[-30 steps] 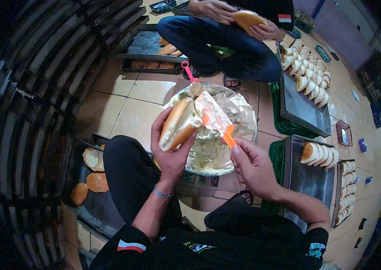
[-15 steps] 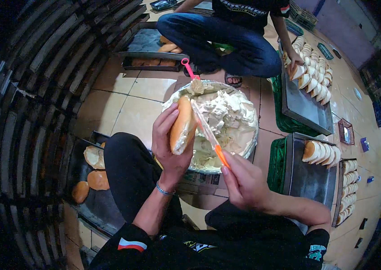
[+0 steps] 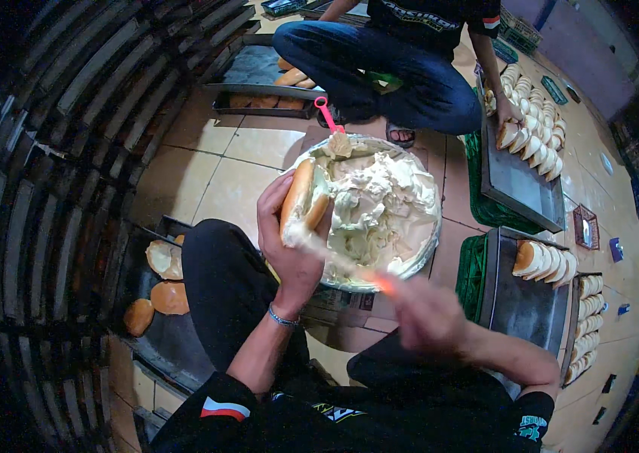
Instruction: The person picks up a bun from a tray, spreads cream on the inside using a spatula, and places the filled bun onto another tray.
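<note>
My left hand grips a long split bun with pale cream in its slit, tilted above the left part of a big round tub of cream. My right hand grips an orange-handled spatula, blurred by motion, its cream-smeared blade reaching up to the lower end of the bun. A pink utensil leans at the tub's back rim, with a lump of cream at its low end.
A co-worker sits cross-legged opposite, one hand at a tray of filled buns on a green crate. Nearer right stands another tray; at left, a tray of buns beside stacked dark trays. Behind, more trays.
My spatula has swung from over the tub down to the bun's lower end. The co-worker has lowered the bun held earlier and reached to the tray at the right.
</note>
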Demonstrator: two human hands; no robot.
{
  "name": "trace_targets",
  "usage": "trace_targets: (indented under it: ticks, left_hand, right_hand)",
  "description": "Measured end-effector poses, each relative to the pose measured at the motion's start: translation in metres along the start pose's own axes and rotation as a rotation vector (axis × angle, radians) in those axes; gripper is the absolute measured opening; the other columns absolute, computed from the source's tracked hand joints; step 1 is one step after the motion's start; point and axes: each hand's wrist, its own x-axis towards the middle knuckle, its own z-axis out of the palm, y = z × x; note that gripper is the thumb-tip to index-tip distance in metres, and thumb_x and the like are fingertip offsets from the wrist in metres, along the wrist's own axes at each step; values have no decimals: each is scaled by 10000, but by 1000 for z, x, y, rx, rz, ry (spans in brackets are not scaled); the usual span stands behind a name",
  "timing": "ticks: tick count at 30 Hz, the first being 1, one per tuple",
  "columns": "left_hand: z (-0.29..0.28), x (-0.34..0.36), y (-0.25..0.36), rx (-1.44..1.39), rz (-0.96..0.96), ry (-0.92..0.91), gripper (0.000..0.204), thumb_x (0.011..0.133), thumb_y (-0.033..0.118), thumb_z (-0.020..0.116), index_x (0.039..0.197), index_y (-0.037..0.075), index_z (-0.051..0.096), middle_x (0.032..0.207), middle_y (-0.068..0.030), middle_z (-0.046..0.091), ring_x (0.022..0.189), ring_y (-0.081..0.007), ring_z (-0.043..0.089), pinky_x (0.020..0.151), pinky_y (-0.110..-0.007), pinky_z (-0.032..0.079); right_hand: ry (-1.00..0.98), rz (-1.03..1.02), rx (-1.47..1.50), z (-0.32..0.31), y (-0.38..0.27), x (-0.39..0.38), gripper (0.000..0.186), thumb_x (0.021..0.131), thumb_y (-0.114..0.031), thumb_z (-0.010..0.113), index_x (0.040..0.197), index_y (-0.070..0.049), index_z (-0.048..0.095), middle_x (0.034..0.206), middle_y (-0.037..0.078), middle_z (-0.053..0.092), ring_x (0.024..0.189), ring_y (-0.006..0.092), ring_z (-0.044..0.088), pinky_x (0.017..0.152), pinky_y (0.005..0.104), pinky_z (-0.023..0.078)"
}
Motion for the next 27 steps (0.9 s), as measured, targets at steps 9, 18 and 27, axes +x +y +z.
trace_targets:
  ticks: [9,18,27]
  left_hand:
    - [-5,-5,17,-351,-348,-135,629,753,2,792,1286,-5,458,1244,-145,560,1186,-227,546,1008,-342,461]
    - [-31,0,7,-1189,-1081,-116,509,864,57,674,1318,24,446,1229,-104,581,1156,-219,576,1031,-400,458]
    - [-14,-9,5,-1078,-1116,-220,510,868,95,666,1331,82,452,1250,-66,567,1177,-217,555,1046,-407,440]
  right_hand:
    - [372,196,-84,-11,33,40,240,911,-39,578,1138,34,602,801,178,622,646,304,615,582,390,490]
    - [-359,531,-408,-28,156,2,209,864,-220,628,859,-28,711,814,191,680,760,356,671,744,464,526]
    - [68,258,-368,-6,174,21,421,804,-225,723,1179,-58,629,1036,138,674,993,298,640,856,407,498]
